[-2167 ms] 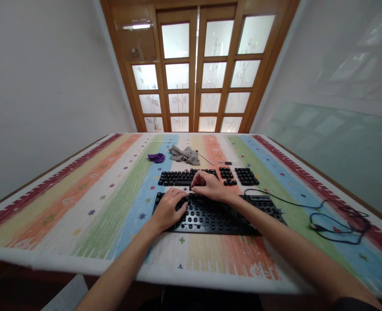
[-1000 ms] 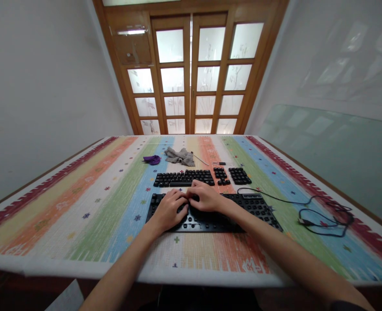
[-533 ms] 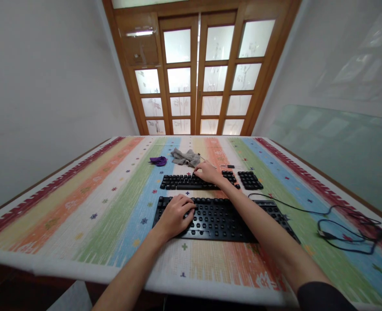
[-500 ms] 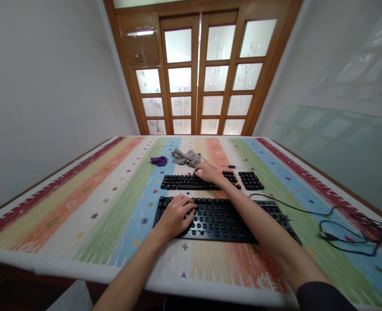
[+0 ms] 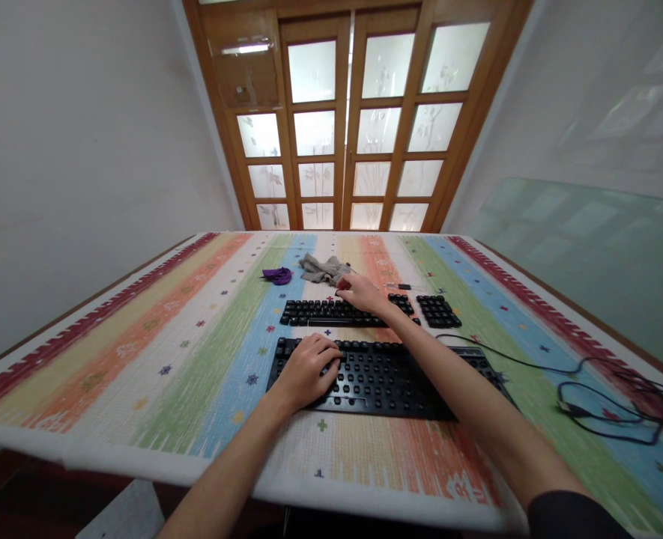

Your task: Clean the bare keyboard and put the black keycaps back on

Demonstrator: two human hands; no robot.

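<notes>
The black keyboard (image 5: 387, 382) lies near the front of the table, with most of its keys stripped to bare switches and a row of caps along its top edge. My left hand (image 5: 312, 367) rests on its left part, fingers curled and fingertips against the board near the top rows. Beyond it, loose black keycaps (image 5: 314, 312) are laid out in keyboard order. Over their upper edge, my right hand (image 5: 360, 293) pinches a small black keycap (image 5: 338, 293) between thumb and fingers, just above the cloth. My right forearm crosses over the keyboard and hides part of it.
More keycaps (image 5: 437, 311) form a number-pad block at the right. Behind lie a grey cloth (image 5: 323, 269), a purple cloth-like item (image 5: 277, 276) and a small tool with a black part (image 5: 404, 287). The keyboard's cable (image 5: 606, 434) coils on the striped tablecloth (image 5: 190, 359).
My right hand has lifted slightly off the laid-out keycaps, with a keycap at its fingertips. My left hand stays on the keyboard. The view has shifted a little.
</notes>
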